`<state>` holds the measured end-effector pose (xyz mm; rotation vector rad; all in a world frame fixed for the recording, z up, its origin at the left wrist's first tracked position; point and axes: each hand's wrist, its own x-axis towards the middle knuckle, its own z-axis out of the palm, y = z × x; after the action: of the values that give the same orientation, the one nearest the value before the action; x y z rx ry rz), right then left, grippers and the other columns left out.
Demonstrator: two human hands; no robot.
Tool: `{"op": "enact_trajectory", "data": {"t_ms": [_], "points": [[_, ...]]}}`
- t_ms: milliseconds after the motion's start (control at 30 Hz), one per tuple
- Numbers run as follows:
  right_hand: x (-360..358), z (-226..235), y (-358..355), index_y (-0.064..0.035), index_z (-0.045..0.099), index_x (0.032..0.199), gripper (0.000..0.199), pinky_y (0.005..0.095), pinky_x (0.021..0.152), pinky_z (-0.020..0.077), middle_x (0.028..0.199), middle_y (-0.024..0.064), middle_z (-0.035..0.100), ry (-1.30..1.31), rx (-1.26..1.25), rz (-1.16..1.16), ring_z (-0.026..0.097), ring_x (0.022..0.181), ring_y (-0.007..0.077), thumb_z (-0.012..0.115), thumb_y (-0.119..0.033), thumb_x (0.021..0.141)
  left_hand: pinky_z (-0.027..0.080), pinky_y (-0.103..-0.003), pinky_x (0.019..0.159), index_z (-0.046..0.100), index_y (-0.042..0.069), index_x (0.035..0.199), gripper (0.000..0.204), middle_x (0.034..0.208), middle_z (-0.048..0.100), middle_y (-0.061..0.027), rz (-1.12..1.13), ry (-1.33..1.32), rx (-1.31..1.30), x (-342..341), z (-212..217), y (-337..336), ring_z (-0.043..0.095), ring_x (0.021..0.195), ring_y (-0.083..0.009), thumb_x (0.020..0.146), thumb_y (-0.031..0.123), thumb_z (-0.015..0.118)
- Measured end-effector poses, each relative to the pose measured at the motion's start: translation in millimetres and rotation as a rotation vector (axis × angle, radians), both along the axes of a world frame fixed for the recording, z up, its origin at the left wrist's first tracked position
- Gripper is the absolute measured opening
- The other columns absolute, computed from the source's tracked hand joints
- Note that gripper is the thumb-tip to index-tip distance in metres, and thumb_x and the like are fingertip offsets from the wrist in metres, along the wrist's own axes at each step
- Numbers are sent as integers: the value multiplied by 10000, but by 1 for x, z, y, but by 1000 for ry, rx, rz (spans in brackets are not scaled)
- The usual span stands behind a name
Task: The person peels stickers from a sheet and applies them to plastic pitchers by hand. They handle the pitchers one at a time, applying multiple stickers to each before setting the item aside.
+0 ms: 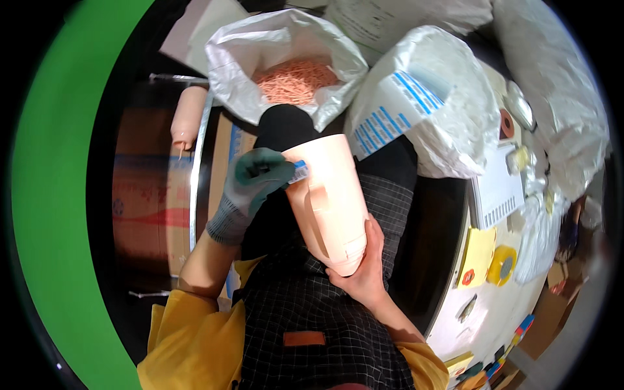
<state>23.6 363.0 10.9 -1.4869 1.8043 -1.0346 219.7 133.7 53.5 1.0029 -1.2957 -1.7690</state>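
Note:
A pale pink plastic jug with a moulded handle lies tilted over my lap, its wide end pointing away from me. My right hand, bare, is wrapped round the narrower near end. My left hand, in a grey-green glove, pinches a small blue-and-white label against the jug's side near the far end. Whether the label sticks to the surface, I cannot tell. A sheet of blue-striped labels rests against the white bag beyond the jug.
An open white sack holds pink plastic scraps. Another white bag stands to its right. At left, a second pink piece lies by a metal rail. A notebook and yellow tape roll occupy the right-hand table.

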Motion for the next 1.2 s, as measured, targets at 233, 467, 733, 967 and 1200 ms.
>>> {"op": "enact_trajectory", "data": {"t_ms": [233, 467, 733, 967, 1200], "points": [[8, 0, -5, -186, 224, 1663, 1239, 584, 1054, 538, 1617, 343, 256, 152, -127, 17, 469, 1403, 554, 975, -168, 678, 549, -252, 742, 745, 5, 1111, 208, 929, 749, -39, 51, -48, 66, 17, -7, 7, 680, 794, -104, 942, 107, 812], [12, -3, -3, -238, 243, 1667, 1230, 574, 1054, 534, 1609, 356, 270, 227, -144, 37, 462, 1404, 542, 977, -175, 682, 546, -256, 736, 741, 5, 1087, 217, 918, 743, -27, 49, -62, 79, 24, 0, 10, 673, 786, -98, 916, 109, 827], [4, 6, -2, -156, 304, 1647, 1193, 570, 1104, 495, 1614, 355, 303, 222, -45, 35, 446, 1421, 550, 959, -159, 650, 569, -293, 839, 691, 29, 1209, 366, 998, 699, -59, 25, -689, -203, 39, 0, -3, 682, 937, -139, 896, 114, 860], [-88, 67, -37, -25, 515, 1558, 856, 502, 1233, 370, 1597, 238, 506, -372, -268, 13, 482, 1481, 404, 847, -250, 801, 445, -391, 1171, 214, -22, 1676, 695, 1615, 441, -201, -67, -34, -132, 4, -41, 51, 529, 1401, -265, 1103, 144, 572], [-92, 35, -117, -51, 720, 1317, 523, 416, 1038, 541, 1270, 178, 737, -132, -35, -236, 699, 1202, 349, 713, -444, 972, 536, -429, 983, 686, -22, 1309, 409, 1289, 679, -223, -410, -773, -502, 5, -47, 52, 649, 1203, -313, 1050, 287, 616]]}}
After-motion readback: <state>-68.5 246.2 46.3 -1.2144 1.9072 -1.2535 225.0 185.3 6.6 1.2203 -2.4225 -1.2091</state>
